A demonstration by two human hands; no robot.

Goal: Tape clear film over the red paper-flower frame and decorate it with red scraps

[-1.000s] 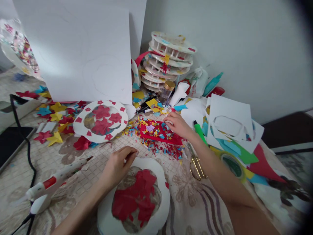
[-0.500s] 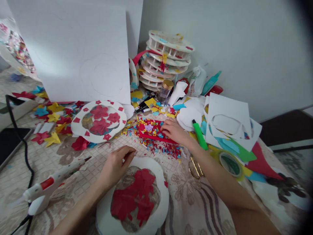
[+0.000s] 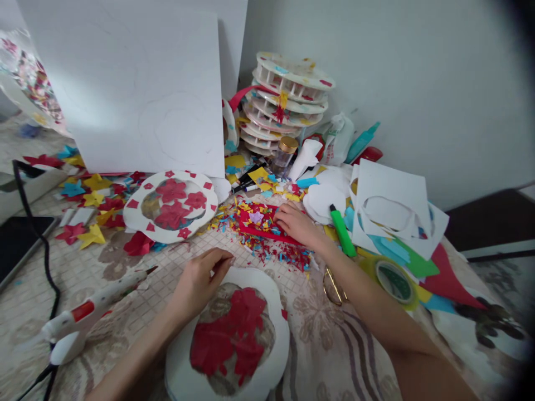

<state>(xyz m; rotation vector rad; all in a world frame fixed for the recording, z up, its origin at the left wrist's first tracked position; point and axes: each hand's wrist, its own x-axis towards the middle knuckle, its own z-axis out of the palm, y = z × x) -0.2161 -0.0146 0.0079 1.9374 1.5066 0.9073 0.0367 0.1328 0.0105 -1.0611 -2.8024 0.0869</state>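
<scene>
My left hand (image 3: pixel 204 278) is curled, its fingertips pinched together, above the far left edge of a white scalloped frame (image 3: pixel 278 334). Whether anything small is in that pinch I cannot make out. Red paper flower shapes (image 3: pixel 228 337) show within the clear middle of this frame. Farther off, my right hand (image 3: pixel 297 224) reaches onto a red paper piece (image 3: pixel 278 236) heaped with tiny coloured paper scraps (image 3: pixel 256 217). Its fingers are bent and closed down among the scraps, and their tips are partly hidden.
A second frame with red flowers (image 3: pixel 212 192) lies left of centre. At the left is a glue gun (image 3: pixel 69 326) with a black cord. Scissors (image 3: pixel 334 287), a green marker (image 3: pixel 341 231) and a tape roll (image 3: pixel 412 284) lie around my right forearm. Stacked white discs (image 3: pixel 288 106) stand behind.
The view has shifted a few pixels. My right hand's fingers have moved slightly among the scraps, while my left hand stays nearly in place.
</scene>
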